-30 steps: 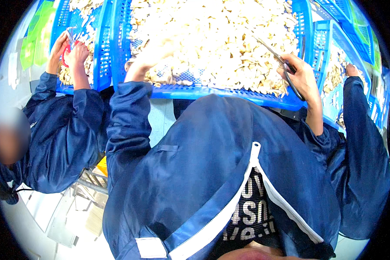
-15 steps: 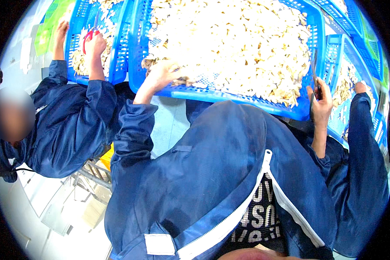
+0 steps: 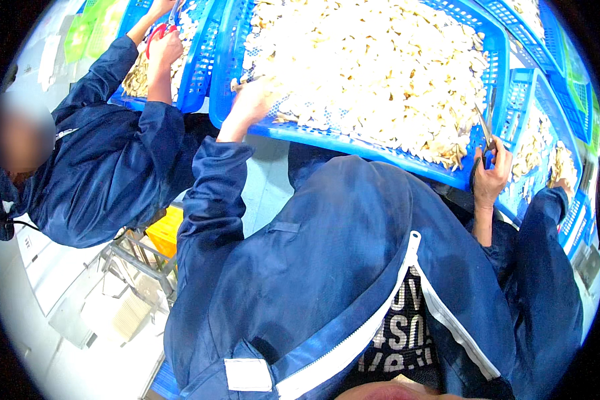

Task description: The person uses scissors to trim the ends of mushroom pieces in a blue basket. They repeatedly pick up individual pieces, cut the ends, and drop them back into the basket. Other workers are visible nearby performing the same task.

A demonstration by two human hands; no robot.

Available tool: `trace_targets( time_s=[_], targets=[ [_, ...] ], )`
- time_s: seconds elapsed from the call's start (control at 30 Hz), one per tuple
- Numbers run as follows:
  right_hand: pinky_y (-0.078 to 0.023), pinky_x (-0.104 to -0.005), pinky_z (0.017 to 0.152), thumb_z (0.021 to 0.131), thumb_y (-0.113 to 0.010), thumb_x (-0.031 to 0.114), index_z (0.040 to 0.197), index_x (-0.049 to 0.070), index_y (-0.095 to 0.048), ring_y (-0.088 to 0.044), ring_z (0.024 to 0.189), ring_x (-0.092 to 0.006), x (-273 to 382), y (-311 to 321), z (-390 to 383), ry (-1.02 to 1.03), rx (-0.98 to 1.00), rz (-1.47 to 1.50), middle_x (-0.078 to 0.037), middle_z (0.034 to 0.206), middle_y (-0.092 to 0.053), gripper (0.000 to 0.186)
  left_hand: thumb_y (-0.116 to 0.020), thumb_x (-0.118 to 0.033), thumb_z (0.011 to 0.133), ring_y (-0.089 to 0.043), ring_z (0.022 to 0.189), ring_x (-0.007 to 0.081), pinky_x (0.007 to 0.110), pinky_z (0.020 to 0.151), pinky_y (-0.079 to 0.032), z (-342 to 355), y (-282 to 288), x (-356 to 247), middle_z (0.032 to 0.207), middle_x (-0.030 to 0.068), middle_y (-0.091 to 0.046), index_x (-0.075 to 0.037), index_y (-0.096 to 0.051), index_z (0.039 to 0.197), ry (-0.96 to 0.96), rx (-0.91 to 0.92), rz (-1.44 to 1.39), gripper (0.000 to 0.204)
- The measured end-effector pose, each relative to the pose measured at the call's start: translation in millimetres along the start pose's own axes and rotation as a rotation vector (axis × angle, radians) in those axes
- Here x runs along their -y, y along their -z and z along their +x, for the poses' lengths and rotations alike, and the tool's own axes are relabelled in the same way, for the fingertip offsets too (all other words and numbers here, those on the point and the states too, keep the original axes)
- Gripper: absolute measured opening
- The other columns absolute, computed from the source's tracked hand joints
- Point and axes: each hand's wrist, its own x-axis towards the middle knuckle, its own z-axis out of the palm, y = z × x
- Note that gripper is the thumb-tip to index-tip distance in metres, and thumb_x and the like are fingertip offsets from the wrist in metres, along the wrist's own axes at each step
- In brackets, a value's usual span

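While heaped almost full of pale mushroom pieces (image 3: 373, 73), blue crate (image 3: 353, 143) awaits sorting; left hand (image 3: 253, 100) grasping pieces at near edge, right hand (image 3: 490, 177) clenched around scissors (image 3: 485, 127).

A white rectangular label (image 3: 247, 375) sat sewn on the dark blue jacket (image 3: 327, 267), near and low in the scene, left of the zip. Printed white lettering showed on the black shirt (image 3: 407, 333) between the open jacket fronts, near and right of centre. No packages, signs or screens were in view.
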Motion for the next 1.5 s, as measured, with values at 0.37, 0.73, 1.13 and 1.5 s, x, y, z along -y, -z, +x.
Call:
trace_targets(
  time_s=[0.37, 0.73, 1.13, 1.5],
  targets=[
    [-0.043, -0.0338, 0.079, 0.08, -0.072, 0.02, 0.118, 0.0, -0.053, -0.05, 0.085, -0.0223, 4, -17, -6, -0.266, -0.104, -0.027, -0.011, 0.095, -0.051, 0.047, -0.052, -0.016, 0.08, -0.065, 0.084, 0.0353, 0.044, 0.074, -0.051, -33, 50, 30, 0.089, 0.0192, -0.066, -0.007, -0.069, 0.09, 0.064, 0.042, 0.36, 0.022],
    [-0.044, -0.0387, 0.08, 0.077, -0.074, 0.025, 0.122, 0.005, -0.05, -0.053, 0.09, -0.0271, 4, -45, -5, -0.417, -0.293, -0.193, -0.014, 0.1, -0.05, 0.055, -0.057, -0.017, 0.078, -0.065, 0.083, 0.0364, 0.044, 0.076, -0.051, 12, 14, 38, 0.084, 0.0208, -0.067, -0.001, -0.068, 0.078, -0.308, 0.146, 0.42, 0.019],
    [-0.043, -0.0417, 0.084, 0.076, -0.07, 0.04, 0.119, 0.009, -0.054, -0.056, 0.094, -0.0317, -33, -57, 8, -0.585, -0.296, -0.292, -0.015, 0.101, -0.059, 0.055, -0.064, -0.029, 0.082, -0.066, 0.076, 0.0266, 0.036, 0.068, -0.051, 39, 36, 17, 0.084, 0.0147, -0.067, -0.007, -0.066, 0.099, -0.415, -0.121, 0.004, 0.027],
    [-0.044, -0.0432, 0.085, 0.076, -0.066, 0.049, 0.118, 0.015, -0.055, -0.057, 0.103, -0.0342, -27, -62, 19, -0.608, -0.199, -0.363, -0.015, 0.109, -0.061, 0.056, -0.066, -0.029, 0.086, -0.048, 0.062, 0.009, 0.023, 0.056, -0.04, 55, 57, 29, 0.066, 0.0014, -0.057, 0.001, -0.064, 0.088, -0.462, -0.042, -0.493, 0.03]
  ],
)
